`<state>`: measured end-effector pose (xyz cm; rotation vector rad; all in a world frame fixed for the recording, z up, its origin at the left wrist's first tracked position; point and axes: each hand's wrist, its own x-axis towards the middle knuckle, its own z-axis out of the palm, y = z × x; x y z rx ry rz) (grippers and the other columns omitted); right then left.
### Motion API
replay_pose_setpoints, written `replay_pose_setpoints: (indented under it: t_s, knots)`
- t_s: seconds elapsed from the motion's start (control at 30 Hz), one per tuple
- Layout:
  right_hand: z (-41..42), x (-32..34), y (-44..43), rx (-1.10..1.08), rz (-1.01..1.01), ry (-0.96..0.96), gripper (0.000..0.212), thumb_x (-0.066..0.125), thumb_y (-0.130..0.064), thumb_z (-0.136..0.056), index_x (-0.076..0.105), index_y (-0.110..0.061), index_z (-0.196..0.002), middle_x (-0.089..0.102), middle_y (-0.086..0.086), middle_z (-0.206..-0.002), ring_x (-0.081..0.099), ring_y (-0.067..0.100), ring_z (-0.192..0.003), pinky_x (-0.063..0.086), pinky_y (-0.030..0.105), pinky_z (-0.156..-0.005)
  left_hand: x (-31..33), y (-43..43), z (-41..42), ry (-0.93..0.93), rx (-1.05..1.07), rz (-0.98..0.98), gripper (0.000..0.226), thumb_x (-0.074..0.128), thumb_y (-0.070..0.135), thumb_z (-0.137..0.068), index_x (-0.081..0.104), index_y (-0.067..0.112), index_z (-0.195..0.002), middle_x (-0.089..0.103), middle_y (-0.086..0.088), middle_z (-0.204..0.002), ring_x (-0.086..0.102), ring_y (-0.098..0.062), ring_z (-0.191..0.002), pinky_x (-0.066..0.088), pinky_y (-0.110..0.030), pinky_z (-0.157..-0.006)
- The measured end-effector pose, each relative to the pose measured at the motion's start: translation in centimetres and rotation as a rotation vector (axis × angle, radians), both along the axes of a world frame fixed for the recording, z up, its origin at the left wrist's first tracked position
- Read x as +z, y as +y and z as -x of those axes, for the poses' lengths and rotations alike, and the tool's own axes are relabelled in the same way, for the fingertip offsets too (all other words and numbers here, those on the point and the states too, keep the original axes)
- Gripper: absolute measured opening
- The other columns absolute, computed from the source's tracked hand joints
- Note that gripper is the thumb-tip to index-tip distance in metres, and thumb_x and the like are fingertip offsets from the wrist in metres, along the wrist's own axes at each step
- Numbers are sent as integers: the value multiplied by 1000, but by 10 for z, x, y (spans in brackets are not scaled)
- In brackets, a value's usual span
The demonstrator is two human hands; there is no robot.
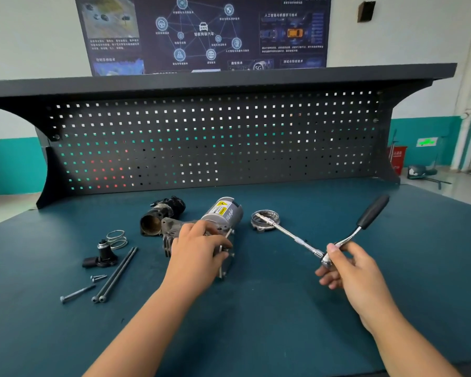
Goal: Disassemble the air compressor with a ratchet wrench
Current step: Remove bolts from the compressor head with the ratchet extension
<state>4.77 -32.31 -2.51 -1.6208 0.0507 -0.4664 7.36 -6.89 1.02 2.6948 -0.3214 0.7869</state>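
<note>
The air compressor [223, 213] lies on the blue-green bench mat, a grey motor cylinder with a yellow warning label joined to a cast metal body. My left hand [199, 248] lies over that body, fingers curled round its near end. My right hand [348, 265] grips the ratchet wrench [346, 238] at its head. The black handle points up and to the right. The long extension bar [291, 235] runs left, and its tip is over a metal ring [265, 221].
Removed parts lie left of the compressor: a black cylinder housing [161, 216], a coil spring [116, 239], a black sensor part [101, 255], two long bolts [116, 274], a shorter bolt [76, 293] and small screws [98, 278]. A perforated back panel [201, 142] rises behind the bench.
</note>
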Motion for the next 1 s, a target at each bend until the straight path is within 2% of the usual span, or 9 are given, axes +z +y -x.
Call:
replay_pose_setpoints:
  t_s: [0.23,0.4,0.5,0.53,0.6,0.63,0.77,0.9,1.0]
  knots:
    - [0,0,-1,-1,14,-3,18,49,-22,-96,55,-9,-85,67,8,-58,59,15,-45,44,28,-48,-1,-9,1,-34,-83,-38,18,64,31,-86,69,34,-103,47,18,-121,29,-13,-121,23,-24,-86]
    - [0,-1,-4,8,30,-6,19,49,-23,-96,56,-10,-84,67,8,-59,59,15,-45,45,23,-45,4,-3,13,-74,-154,126,16,71,21,-81,73,25,-97,59,13,-106,41,-14,-111,32,-29,-95]
    - [0,-2,-5,14,41,-14,20,49,-22,-96,55,-8,-84,68,8,-59,59,14,-44,45,18,-41,3,27,22,-70,-117,256,17,72,17,-80,72,28,-93,60,24,-88,47,-2,-93,28,-3,-80]
    - [0,-2,-5,16,48,-17,20,50,-23,-96,55,-8,-84,67,8,-59,59,14,-43,44,17,-41,1,41,24,-61,-86,313,17,73,16,-79,71,29,-90,58,28,-82,49,5,-86,29,1,-76]
    - [0,-3,-5,20,63,-22,21,50,-23,-96,55,-7,-83,68,8,-59,59,15,-44,44,17,-40,-2,72,28,-23,4,398,18,73,16,-79,68,33,-83,60,28,-77,55,10,-81,33,-3,-72]
    - [-1,-3,-5,21,69,-25,22,50,-24,-96,55,-7,-82,68,9,-60,59,15,-44,44,17,-40,-5,89,28,7,64,429,18,72,16,-80,67,33,-82,63,25,-77,56,8,-80,37,-10,-72]
    - [-2,-4,-5,21,68,-24,23,50,-24,-96,55,-7,-82,68,9,-59,59,16,-44,43,16,-39,-15,154,24,119,305,572,9,69,13,-84,68,22,-85,71,1,-84,63,-15,-79,43,-28,-75]
    - [-1,-4,-4,22,77,-19,23,49,-23,-97,55,-6,-83,68,10,-59,59,19,-45,42,16,-39,-26,192,22,151,431,716,7,69,12,-83,69,19,-82,72,-6,-85,60,-21,-78,38,-30,-66]
    - [-1,-3,-4,21,84,-18,23,48,-22,-97,55,-5,-82,67,10,-58,58,16,-42,42,15,-38,-31,201,17,156,477,666,9,71,15,-81,68,22,-77,72,-3,-79,61,-22,-79,39,-30,-62]
